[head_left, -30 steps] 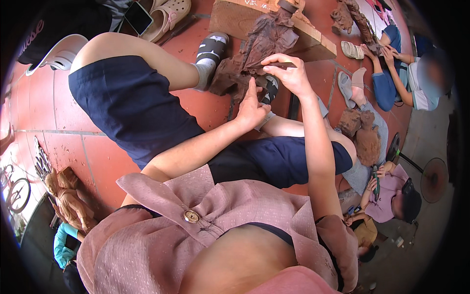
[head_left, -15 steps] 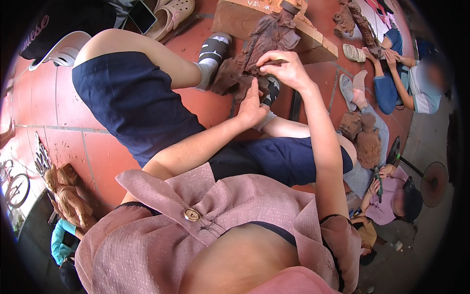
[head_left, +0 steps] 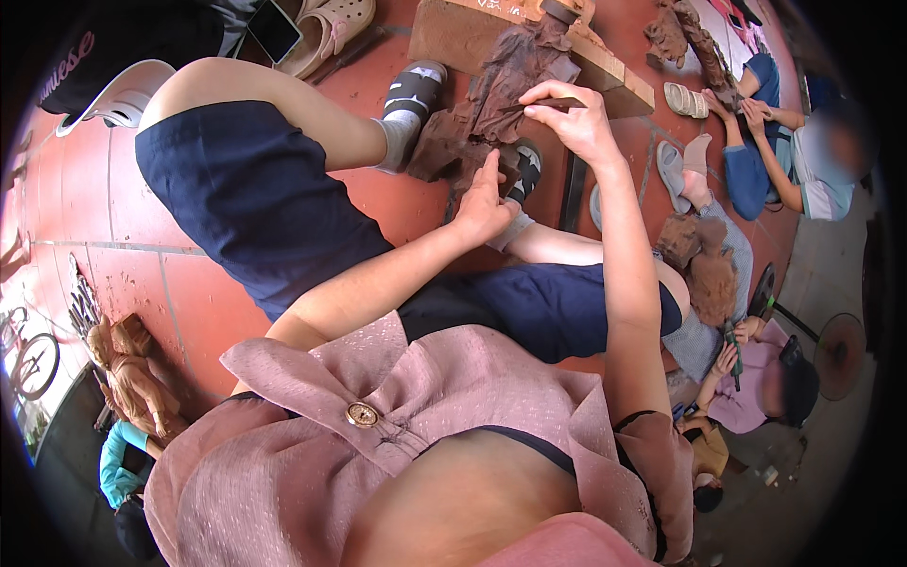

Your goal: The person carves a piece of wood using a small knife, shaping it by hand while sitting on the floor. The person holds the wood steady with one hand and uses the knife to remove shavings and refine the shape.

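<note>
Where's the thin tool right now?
Head view, upper part, right of centre: the thin tool is pinched in the right hand, pointing toward the dark carving.

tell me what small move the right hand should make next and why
I'd probably ease the thin dark tool gently toward the brown carving: the right hand pinches it, pointed that way, and the left hand appears to rest against the carving's lower part, perhaps steadying it. Whether the tip touches is unclear.
</note>
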Available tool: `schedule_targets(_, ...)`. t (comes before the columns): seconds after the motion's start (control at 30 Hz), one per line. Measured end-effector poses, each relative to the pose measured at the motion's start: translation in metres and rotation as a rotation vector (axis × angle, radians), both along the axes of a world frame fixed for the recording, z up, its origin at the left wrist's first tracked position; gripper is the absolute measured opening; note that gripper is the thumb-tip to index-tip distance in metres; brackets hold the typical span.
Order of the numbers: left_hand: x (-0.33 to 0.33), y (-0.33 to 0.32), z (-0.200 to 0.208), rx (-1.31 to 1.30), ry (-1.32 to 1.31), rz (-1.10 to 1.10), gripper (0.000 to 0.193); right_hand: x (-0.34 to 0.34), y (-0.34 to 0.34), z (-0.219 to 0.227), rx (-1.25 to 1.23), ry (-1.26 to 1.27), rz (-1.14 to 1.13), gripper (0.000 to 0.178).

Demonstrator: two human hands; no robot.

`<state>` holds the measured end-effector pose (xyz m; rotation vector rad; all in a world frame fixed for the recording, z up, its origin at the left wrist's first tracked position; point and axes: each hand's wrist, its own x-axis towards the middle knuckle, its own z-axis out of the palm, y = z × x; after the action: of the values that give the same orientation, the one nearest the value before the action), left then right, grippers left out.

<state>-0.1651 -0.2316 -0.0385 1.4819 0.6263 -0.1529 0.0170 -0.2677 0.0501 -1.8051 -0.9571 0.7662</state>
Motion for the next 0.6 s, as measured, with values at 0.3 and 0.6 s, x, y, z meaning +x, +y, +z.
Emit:
schedule_targets(0.3, 0.001, -0.003, -0.001, 0.065, 0.009, -0.032, 0.09, -0.003, -0.009, -0.004, -0.063, -0.021, 0.006, 0.012)
schedule_targets(0.6, 0.004, -0.007, -0.02, 0.197, -0.06, -0.089, 0.09, 0.006, -0.02, -0.01, 0.043, 0.04, -0.093, 0.014)
